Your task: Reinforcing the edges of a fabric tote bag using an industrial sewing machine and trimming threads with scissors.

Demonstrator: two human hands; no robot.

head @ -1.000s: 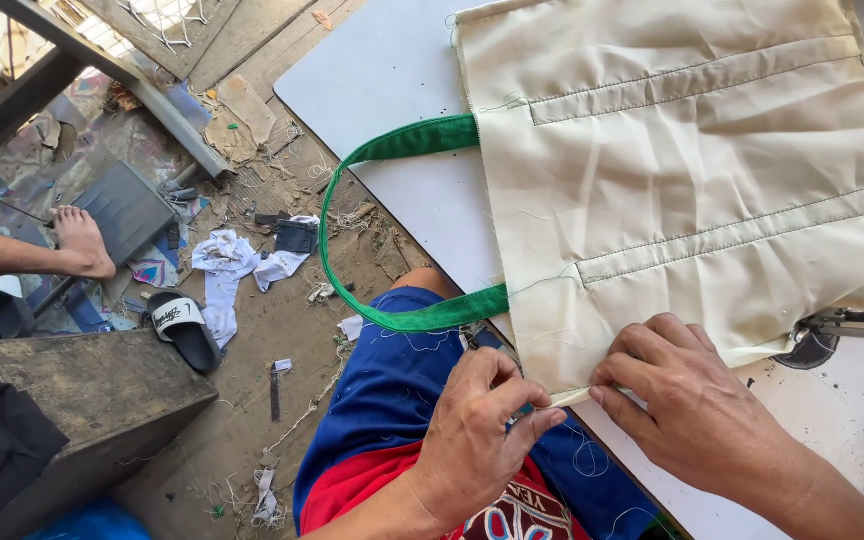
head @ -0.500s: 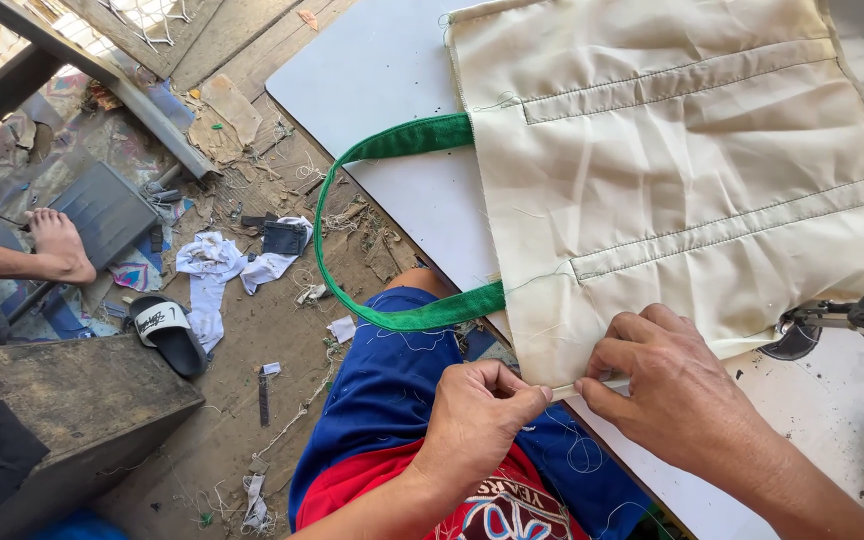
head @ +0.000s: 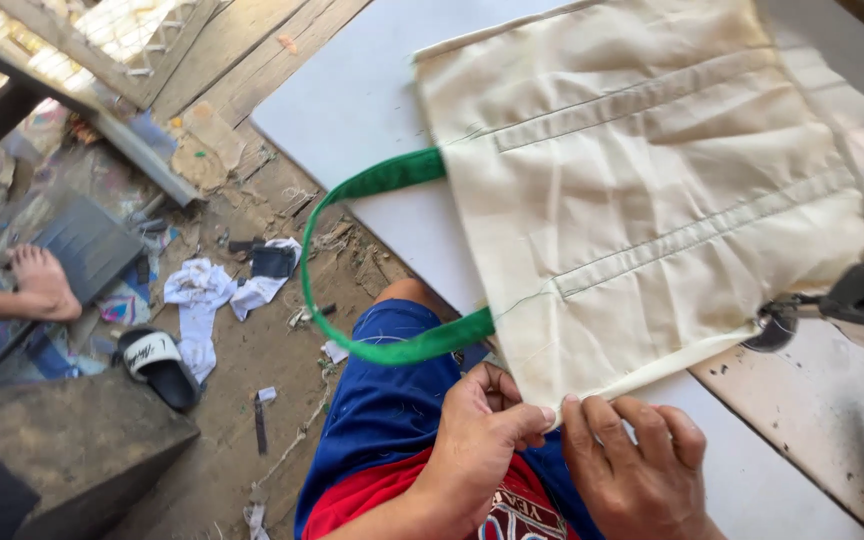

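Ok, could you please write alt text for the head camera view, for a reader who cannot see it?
Two bare hands, left hand and right hand, pinch the near corner of a cream cloth bag with a green handle, spread on a white table. Another person's foot and a sandal are on the littered ground at left.

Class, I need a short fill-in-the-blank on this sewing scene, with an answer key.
1. The cream cloth bag has a looped handle coloured ____.
2. Both hands, left hand and right hand, pinch the bag's nearest ____.
3. The bag lies on a flat white ____.
4. The black sandal lies on the ____.

Missing words: green; corner; board; ground
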